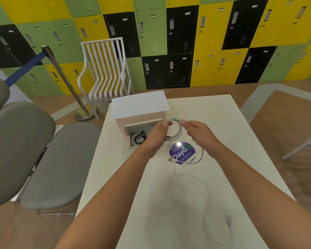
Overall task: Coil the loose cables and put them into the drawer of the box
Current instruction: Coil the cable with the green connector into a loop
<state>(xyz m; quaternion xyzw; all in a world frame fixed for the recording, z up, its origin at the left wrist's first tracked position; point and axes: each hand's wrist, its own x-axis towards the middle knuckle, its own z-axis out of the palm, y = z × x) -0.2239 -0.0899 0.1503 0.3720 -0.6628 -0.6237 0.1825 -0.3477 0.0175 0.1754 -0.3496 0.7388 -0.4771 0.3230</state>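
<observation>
Cable (pixel 178 129): pale grey, partly looped | left hand (pixel 156 135) grips loops | right hand (pixel 198 131) pinches strand

Both bare forearms reach forward and converge, the left from lower left, the right from lower right; the left hand (pixel 155 136) is seen from its back, fingers curled, thumb and fingertips pinching loops of a grey cable (pixel 176 130) at their top; the right hand (pixel 198 132) sits just beside it, level with it, fingers curled, its fingertips pinching the same cable on the loops' right side.
</observation>
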